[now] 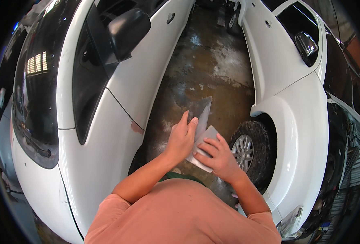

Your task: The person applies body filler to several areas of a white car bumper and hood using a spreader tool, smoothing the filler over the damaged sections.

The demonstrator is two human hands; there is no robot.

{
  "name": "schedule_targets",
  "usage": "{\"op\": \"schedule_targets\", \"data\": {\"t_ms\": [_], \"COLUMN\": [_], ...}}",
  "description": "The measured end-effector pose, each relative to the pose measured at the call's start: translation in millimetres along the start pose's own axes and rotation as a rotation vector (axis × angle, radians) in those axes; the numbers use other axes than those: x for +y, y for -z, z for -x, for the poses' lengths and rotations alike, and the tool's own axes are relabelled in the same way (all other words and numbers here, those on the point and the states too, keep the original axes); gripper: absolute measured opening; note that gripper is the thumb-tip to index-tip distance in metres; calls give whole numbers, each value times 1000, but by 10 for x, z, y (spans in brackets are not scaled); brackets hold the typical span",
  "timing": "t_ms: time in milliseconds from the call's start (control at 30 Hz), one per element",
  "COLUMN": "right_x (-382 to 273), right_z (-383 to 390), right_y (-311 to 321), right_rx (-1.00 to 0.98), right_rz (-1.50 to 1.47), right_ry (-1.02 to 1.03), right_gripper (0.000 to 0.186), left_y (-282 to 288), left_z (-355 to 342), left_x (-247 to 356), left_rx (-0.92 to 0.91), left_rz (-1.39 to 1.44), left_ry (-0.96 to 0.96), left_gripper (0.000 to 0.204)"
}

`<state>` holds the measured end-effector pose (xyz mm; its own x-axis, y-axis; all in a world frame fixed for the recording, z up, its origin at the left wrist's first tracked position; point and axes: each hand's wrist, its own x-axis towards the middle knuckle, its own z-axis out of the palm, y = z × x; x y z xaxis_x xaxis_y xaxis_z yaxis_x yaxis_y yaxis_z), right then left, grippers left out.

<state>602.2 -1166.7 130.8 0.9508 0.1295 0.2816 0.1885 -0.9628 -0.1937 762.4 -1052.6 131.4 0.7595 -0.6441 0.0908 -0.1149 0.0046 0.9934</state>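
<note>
My left hand [180, 140] is closed on a thin, pointed grey sheet [202, 110], which sticks up past my fingertips. Just right of it, my right hand [220, 160] grips a paler grey rectangular pad [210, 133], its fingers bent across the face. The pad overlaps the lower part of the sheet; whether the two touch is unclear. On the white car at my left [131, 69], a small dull reddish patch [137, 127] shows low on the panel near a seam.
A second white car [300, 138] lines my right side, with a flared fender over a tyre [263, 148]. Between the cars runs a narrow strip of stained concrete floor [204, 57]. A black side mirror [127, 30] juts from the left car. Darker vehicle parts [338, 134] lie at the far right.
</note>
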Motion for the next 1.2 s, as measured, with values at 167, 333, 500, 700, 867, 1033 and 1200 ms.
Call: {"op": "schedule_targets", "data": {"t_ms": [167,333,500,700,867,1033,1200], "right_x": [45,-237,89,385,38,75,258], "right_z": [178,-34,113,408,58,-6,258], "right_y": [-24,213,-257,-79,205,165,-210], "right_rx": [-11,340,296,207,321,257,27], "right_rz": [-122,-274,-270,114,191,193,-245], "right_ry": [-119,82,-85,-328,-189,-118,-303], "right_gripper": [39,56,59,43,44,47,49], "left_y": [124,45,57,76,34,-77,-64], "left_z": [-15,93,245,186,107,122,-132], "left_x": [200,-18,-280,-73,-6,123,-52], "left_rx": [25,89,91,220,255,254,387], "left_rz": [7,594,833,806,542,484,287], "left_ry": [-13,258,421,165,-20,-80,-99], "left_gripper": [30,27,30,37,35,33,38]}}
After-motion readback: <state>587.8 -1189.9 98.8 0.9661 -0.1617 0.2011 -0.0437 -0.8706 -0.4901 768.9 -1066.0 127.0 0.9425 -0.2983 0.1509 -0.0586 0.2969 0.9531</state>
